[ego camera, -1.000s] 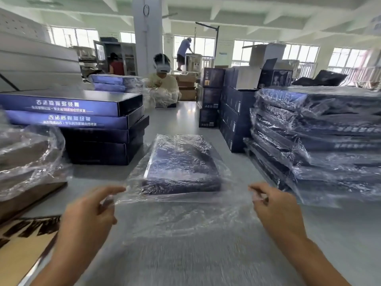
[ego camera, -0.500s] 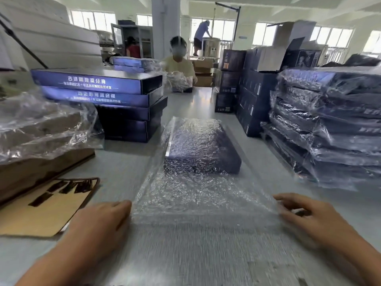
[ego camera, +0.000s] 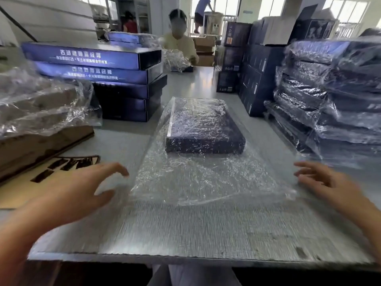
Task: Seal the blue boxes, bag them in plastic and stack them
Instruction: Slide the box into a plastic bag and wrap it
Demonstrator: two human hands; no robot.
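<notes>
The box (ego camera: 206,124) lies flat in the middle of the table (ego camera: 195,234), inside a clear bag (ego camera: 206,180). It sits at the far end of the bag. The bag's near part is empty and lies crinkled and flat on the table, with its near edge facing the person.

The left hand (ego camera: 78,193) is low over the table at the bag's near left corner. Its fingers are spread and slightly bent, and it holds nothing. The right hand (ego camera: 329,186) is at the bag's near right corner, with its fingers also spread and pointing in toward the plastic. Both hands are blurred. The fingertips look to be just beside the bag's edges, but I cannot tell whether they touch it.

At far left is a bare stack (ego camera: 99,75) of blue boxes with white print on their sides. Nearer on the left, loose plastic (ego camera: 41,100) is heaped on brown board, and a flat piece of cardboard (ego camera: 18,190) with dark cut-outs lies beside the left hand. On the right, the bagged stack (ego camera: 334,96) stands several boxes high, near the right hand. Dark cartons (ego camera: 253,79) are piled beyond it. At the far end of the table a person (ego camera: 179,42) in a pale top handles more plastic.
</notes>
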